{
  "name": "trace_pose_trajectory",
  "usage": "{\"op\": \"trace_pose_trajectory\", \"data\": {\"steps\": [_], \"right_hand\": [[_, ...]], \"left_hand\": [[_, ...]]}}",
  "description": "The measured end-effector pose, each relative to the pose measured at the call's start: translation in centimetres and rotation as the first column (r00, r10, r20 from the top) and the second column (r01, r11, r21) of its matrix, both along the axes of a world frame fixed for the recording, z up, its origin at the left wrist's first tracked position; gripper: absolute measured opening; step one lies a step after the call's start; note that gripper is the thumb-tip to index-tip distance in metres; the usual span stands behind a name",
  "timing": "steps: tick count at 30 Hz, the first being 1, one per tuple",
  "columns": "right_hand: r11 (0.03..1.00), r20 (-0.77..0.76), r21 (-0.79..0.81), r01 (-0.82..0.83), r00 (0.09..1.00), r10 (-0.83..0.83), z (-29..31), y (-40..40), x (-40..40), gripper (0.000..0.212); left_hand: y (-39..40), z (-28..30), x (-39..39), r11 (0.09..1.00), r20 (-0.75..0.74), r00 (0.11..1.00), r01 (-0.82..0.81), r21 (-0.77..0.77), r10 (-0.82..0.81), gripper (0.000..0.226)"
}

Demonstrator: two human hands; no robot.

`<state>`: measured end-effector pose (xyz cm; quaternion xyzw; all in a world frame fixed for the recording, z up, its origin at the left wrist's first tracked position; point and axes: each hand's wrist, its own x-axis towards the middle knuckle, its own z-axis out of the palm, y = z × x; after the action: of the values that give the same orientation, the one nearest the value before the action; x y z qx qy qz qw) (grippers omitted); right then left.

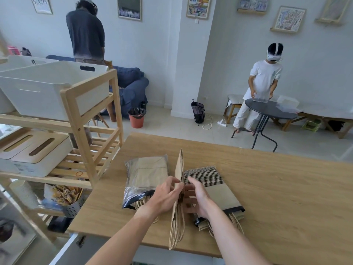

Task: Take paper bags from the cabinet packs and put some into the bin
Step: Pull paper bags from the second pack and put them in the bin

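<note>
Paper bags (180, 169) upright on edge on wooden table (286, 188), my left hand (164, 197) pinching their left face, my right hand (197, 197) fingers spread against their right, left pack (147, 175) and right pack (217, 188) flat beside.

Bright even daylight; edges bowed, perhaps blurred.

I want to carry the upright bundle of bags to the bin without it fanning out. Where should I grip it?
Pinch the standing bundle across its flat faces, just above the handles, coming in from left and right. It stands on edge, so both faces are exposed. The twine handles lie loose at its near end and would probably let bags splay.
</note>
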<state>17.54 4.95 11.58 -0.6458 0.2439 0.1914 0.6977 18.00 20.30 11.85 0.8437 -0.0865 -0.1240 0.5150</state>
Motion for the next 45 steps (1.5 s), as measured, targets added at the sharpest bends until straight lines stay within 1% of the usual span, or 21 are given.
{"op": "trace_pose_trajectory", "data": {"steps": [1, 3, 4, 7, 9, 11, 12, 14, 16, 18, 19, 22, 25, 28, 30, 32, 33, 34, 37, 42, 45], "right_hand": [[1.000, 0.002, -0.022, -0.022, 1.000, 0.022, 0.3, 0.3, 0.1, 0.068], [0.977, 0.039, -0.199, -0.073, 0.996, 0.082, 1.1, 0.9, 0.2, 0.078], [0.953, 0.059, -0.293, -0.081, 0.993, 0.103, 1.4, 1.0, 0.2, 0.068], [0.838, 0.089, -0.530, -0.132, 0.974, 0.210, 1.9, 1.2, 0.5, 0.017], [0.795, 0.091, -0.586, -0.156, 0.962, 0.256, 1.9, 0.7, 0.8, 0.013], [0.838, 0.081, -0.532, -0.123, 0.977, 0.195, 1.9, -0.5, 0.9, 0.005], [0.886, 0.060, -0.456, -0.089, 0.990, 0.130, 2.0, -1.3, 0.9, 0.016], [0.973, -0.018, -0.229, -0.003, 1.000, -0.001, 1.9, -3.3, 1.0, 0.026], [0.995, -0.118, -0.038, 0.088, 0.989, -0.092, 2.2, -5.0, 0.7, 0.022], [0.985, -0.205, 0.104, 0.138, 0.972, -0.114, 2.3, -6.0, 0.4, 0.024], [0.972, -0.226, 0.187, 0.145, 0.969, -0.101, 2.3, -6.2, 0.3, 0.027], [0.904, -0.226, 0.399, 0.153, 0.972, -0.064, 2.5, -5.8, -0.1, 0.026], [0.845, -0.194, 0.512, 0.152, 0.979, -0.058, 2.8, -5.1, -0.4, 0.035], [0.863, -0.139, 0.495, 0.098, 0.990, -0.033, 4.3, -3.7, -0.8, 0.034], [0.934, -0.120, 0.356, 0.025, 0.993, 0.019, 4.9, -2.9, -0.8, 0.060], [0.991, -0.063, 0.127, -0.051, 0.996, 0.059, 5.1, -1.9, -0.9, 0.091], [0.997, -0.008, 0.067, -0.027, 1.000, 0.028, 5.0, -1.2, -1.0, 0.100], [0.994, 0.050, 0.095, 0.046, 0.997, -0.051, 4.9, -0.4, -1.1, 0.105], [0.941, 0.194, 0.253, 0.224, 0.941, -0.276, 3.7, 1.6, -1.7, 0.109], [0.968, 0.340, 0.081, 0.239, 0.906, -0.253, 1.7, 3.5, -3.2, 0.104], [0.962, 0.357, 0.041, 0.269, 0.896, -0.265, 1.1, 4.3, -3.8, 0.093]], "left_hand": [[0.1, -0.3, -0.1, 1.000, -0.039, 0.999, 0.005, -0.004, -0.005, 0.033], [0.6, -1.3, -0.2, 0.999, -0.109, 0.994, 0.030, 0.030, -0.027, 0.027], [0.9, -1.8, -0.3, 0.995, -0.132, 0.989, 0.070, 0.070, -0.060, 0.034], [2.5, -3.6, -0.7, 0.946, -0.176, 0.963, 0.238, 0.219, -0.202, 0.055], [3.9, -4.7, -1.2, 0.926, -0.187, 0.956, 0.269, 0.265, -0.225, 0.047], [5.2, -5.6, -1.5, 0.908, -0.136, 0.966, 0.255, 0.332, -0.221, 0.041], [5.9, -5.8, -1.5, 0.906, -0.107, 0.971, 0.237, 0.350, -0.213, 0.040], [7.0, -5.7, -1.5, 0.916, -0.032, 0.979, 0.200, 0.347, -0.201, 0.042], [7.8, -5.5, -1.3, 0.938, 0.074, 0.971, 0.196, 0.286, -0.226, 0.057], [7.9, -5.4, -1.2, 0.955, 0.218, 0.947, 0.185, 0.233, -0.236, 0.071], [7.6, -5.2, -1.3, 0.968, 0.292, 0.934, 0.152, 0.198, -0.206, 0.069], [5.9, -4.6, -1.5, 0.998, 0.443, 0.895, 0.049, 0.025, -0.055, 0.037], [5.1, -4.1, -1.1, 0.995, 0.411, 0.906, -0.097, -0.023, 0.098, 0.023], [5.4, -4.2, -0.5, 0.981, 0.405, 0.898, -0.195, 0.007, 0.175, 0.012], [5.9, -4.4, -0.3, 0.967, 0.389, 0.892, -0.255, 0.018, 0.228, 0.019], [6.6, -4.6, -0.2, 0.949, 0.373, 0.886, -0.313, 0.037, 0.278, 0.029], [6.8, -4.7, -0.2, 0.946, 0.374, 0.883, -0.321, 0.041, 0.283, 0.031], [7.0, -4.6, -0.3, 0.947, 0.380, 0.881, -0.318, 0.040, 0.280, 0.033], [7.4, -4.1, -0.5, 0.944, 0.385, 0.876, -0.328, 0.035, 0.290, 0.030], [8.9, -3.9, -1.5, 0.932, 0.429, 0.862, -0.346, 0.109, 0.270, 0.033], [10.0, -4.4, -2.4, 0.944, 0.368, 0.913, -0.263, 0.199, 0.177, 0.025]]}}
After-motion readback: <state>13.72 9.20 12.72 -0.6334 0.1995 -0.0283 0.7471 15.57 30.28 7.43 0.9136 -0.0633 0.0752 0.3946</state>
